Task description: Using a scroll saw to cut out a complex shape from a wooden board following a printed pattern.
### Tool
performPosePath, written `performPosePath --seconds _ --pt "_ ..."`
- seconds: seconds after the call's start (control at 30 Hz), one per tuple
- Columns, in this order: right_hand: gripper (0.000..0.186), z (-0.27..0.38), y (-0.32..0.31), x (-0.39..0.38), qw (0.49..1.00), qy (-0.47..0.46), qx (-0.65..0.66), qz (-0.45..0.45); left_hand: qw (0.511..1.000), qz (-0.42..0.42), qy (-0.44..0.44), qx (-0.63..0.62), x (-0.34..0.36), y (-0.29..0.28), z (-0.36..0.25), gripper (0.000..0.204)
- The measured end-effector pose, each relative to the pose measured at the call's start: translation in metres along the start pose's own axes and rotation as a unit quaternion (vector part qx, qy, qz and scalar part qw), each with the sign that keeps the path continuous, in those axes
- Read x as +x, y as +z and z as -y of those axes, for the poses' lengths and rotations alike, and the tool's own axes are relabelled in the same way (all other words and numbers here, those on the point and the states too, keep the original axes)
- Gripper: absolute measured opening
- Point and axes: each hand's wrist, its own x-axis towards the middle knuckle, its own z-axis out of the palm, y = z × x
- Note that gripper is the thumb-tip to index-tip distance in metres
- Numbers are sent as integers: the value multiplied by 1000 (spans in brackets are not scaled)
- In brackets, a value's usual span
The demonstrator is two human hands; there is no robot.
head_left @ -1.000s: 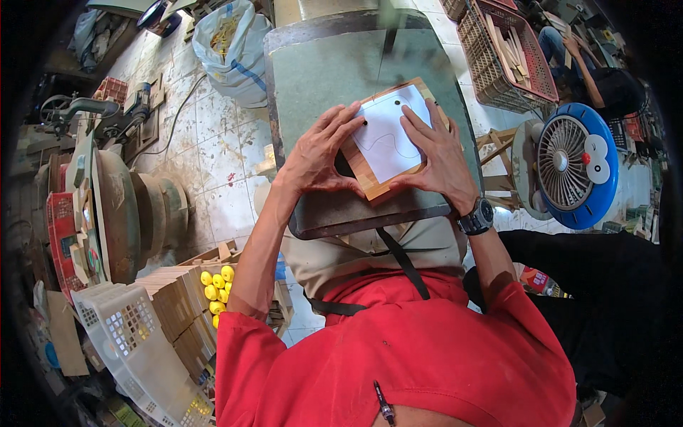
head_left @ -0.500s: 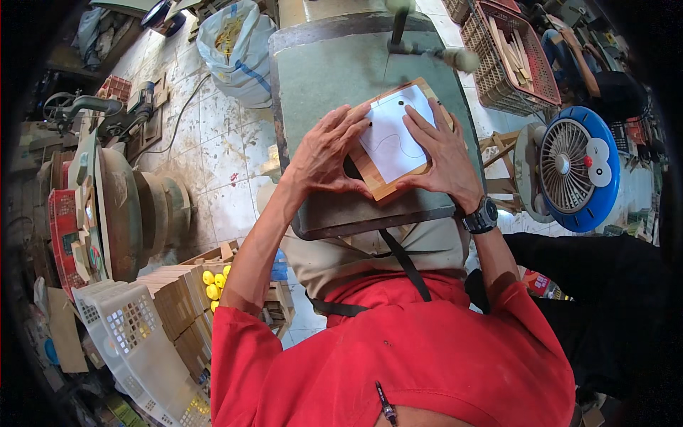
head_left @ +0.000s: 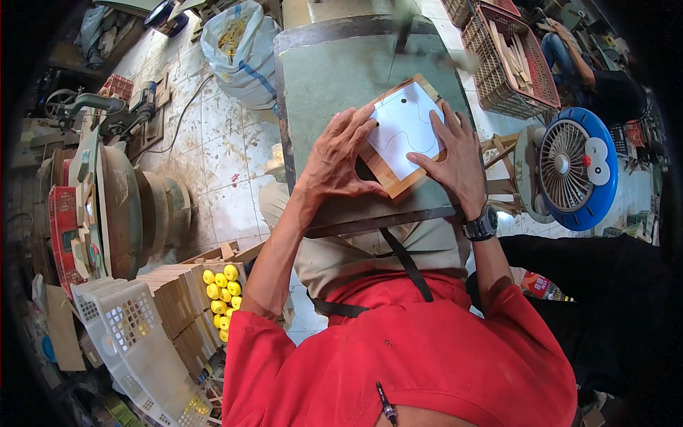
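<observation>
A wooden board with a white paper sheet on it lies askew on the dark green table of a machine. A curved line and dark round spots show on the paper. My left hand holds the board's left side, fingers along the edge and thumb at the near corner. On the other side, my right hand grips the right edge, its thumb over the paper. A thin upright blade comes down by the board's far edge, below a blurred machine arm.
A blue-rimmed fan stands at the right. Beyond it are a person and a red crate of wood strips. At the left are a white sack, a round-bodied machine, a white basket and yellow pieces.
The board has shifted slightly and turned. My right hand has drawn back toward the right edge, uncovering more paper. My left hand has moved a little right. The machine arm has become blurred.
</observation>
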Motion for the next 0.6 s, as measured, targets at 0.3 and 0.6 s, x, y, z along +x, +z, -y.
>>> performPosePath --seconds 0.3,0.6 --pt "87 -4 7 -2 998 -50 6 -30 1000 -6 11 1 -5 0 2 114" --pt "83 -32 27 -12 983 -103 80 -130 996 -9 13 -86 4 13 8 109"
